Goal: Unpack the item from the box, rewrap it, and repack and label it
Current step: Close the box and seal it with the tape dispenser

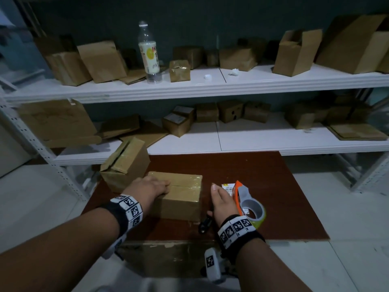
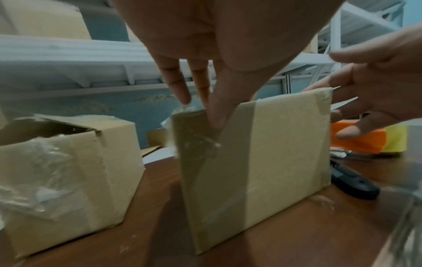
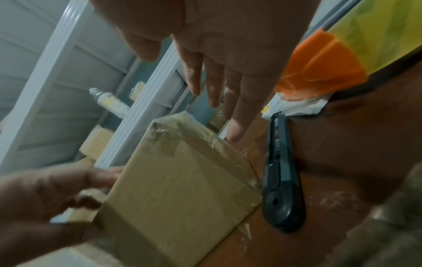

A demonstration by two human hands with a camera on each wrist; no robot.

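A taped-up cardboard box (image 1: 179,197) (image 2: 262,159) (image 3: 178,189) stands on the dark red table (image 1: 263,197). My left hand (image 1: 147,187) (image 2: 205,101) rests flat on the box's top left, fingers straight on the tape. My right hand (image 1: 221,199) (image 3: 219,101) hovers open just right of the box, holding nothing. A black utility knife (image 1: 205,224) (image 2: 351,182) (image 3: 283,180) lies by the box's right side. Right of my hand sits an orange and grey tape dispenser (image 1: 248,201) (image 3: 319,66) over a white label sheet (image 1: 228,187) (image 3: 294,106).
A second, opened cardboard box (image 1: 124,163) (image 2: 61,177) sits at the table's back left. Behind stand white shelves (image 1: 210,85) with many cartons and a plastic bottle (image 1: 148,53). The table's right half is bare wood.
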